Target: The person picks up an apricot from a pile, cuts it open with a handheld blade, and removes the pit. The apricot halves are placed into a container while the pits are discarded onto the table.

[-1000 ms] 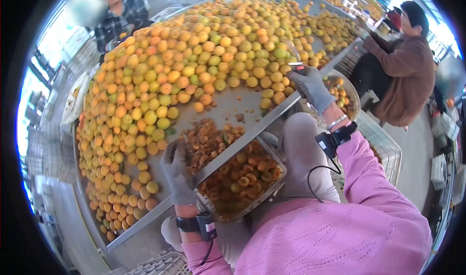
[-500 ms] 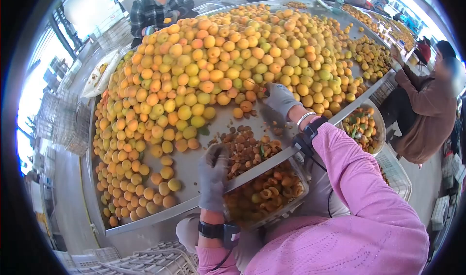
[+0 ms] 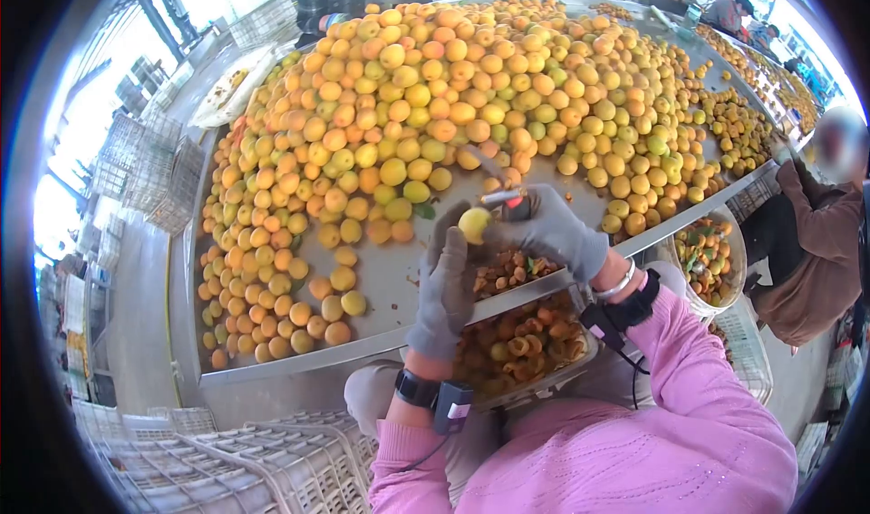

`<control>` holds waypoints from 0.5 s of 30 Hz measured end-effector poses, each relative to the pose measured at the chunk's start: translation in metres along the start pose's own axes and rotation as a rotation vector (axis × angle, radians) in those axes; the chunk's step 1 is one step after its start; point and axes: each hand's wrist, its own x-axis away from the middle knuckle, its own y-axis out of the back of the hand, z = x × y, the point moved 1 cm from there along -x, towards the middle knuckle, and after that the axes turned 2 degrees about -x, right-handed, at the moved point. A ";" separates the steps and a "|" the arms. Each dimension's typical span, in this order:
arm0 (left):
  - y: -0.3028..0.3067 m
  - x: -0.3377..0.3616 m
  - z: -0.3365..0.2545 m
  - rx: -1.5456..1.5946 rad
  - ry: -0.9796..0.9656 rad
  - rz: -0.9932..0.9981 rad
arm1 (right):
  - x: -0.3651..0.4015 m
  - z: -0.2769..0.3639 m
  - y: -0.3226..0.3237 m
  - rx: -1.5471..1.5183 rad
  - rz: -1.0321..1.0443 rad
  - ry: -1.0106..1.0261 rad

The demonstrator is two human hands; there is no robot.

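Note:
My left hand (image 3: 446, 283), in a grey glove, is closed on a yellow apricot (image 3: 473, 226) held up over the near edge of the metal table (image 3: 385, 319). Close beside it, my gloved right hand (image 3: 562, 235) grips a small knife (image 3: 504, 197) with a red and silver handle; its thin blade is blurred. A big heap of whole apricots (image 3: 435, 97) covers most of the tabletop. Partly hidden behind my hands lies a pile of brown pits (image 3: 517, 274). Below the table edge, a crate holds cut apricots (image 3: 521, 346).
To the right stand a white bucket (image 3: 739, 278) of fruit and a pale crate (image 3: 748, 355). A person in brown (image 3: 816, 233) sits beyond them. White plastic crates (image 3: 254, 464) are at lower left, more (image 3: 149, 169) at far left. Other people work across the table.
My right hand has drawn back from the heap toward my left, and the knife now shows in it. My left hand has risen and now holds an apricot. The view has shifted.

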 end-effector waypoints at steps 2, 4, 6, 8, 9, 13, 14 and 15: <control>-0.001 0.003 -0.007 -0.083 0.004 0.021 | 0.005 -0.003 -0.016 -0.093 0.065 0.101; 0.006 0.003 -0.005 0.090 -0.079 0.000 | 0.009 0.004 -0.029 0.030 0.005 0.276; 0.013 0.006 -0.008 0.153 -0.070 0.010 | 0.024 0.015 -0.031 0.013 0.026 0.242; 0.017 0.010 -0.011 0.218 -0.049 0.030 | 0.031 0.018 -0.031 0.261 0.060 0.231; 0.016 0.012 -0.011 0.216 -0.023 0.008 | 0.033 0.016 -0.034 0.261 0.060 0.231; 0.012 0.015 -0.012 0.166 -0.004 0.001 | 0.035 0.011 -0.045 0.395 -0.021 0.289; 0.014 0.015 -0.010 0.168 -0.006 0.002 | 0.035 0.010 -0.047 0.437 -0.050 0.322; 0.016 0.015 -0.007 0.184 0.003 -0.008 | 0.036 0.008 -0.049 0.440 -0.048 0.324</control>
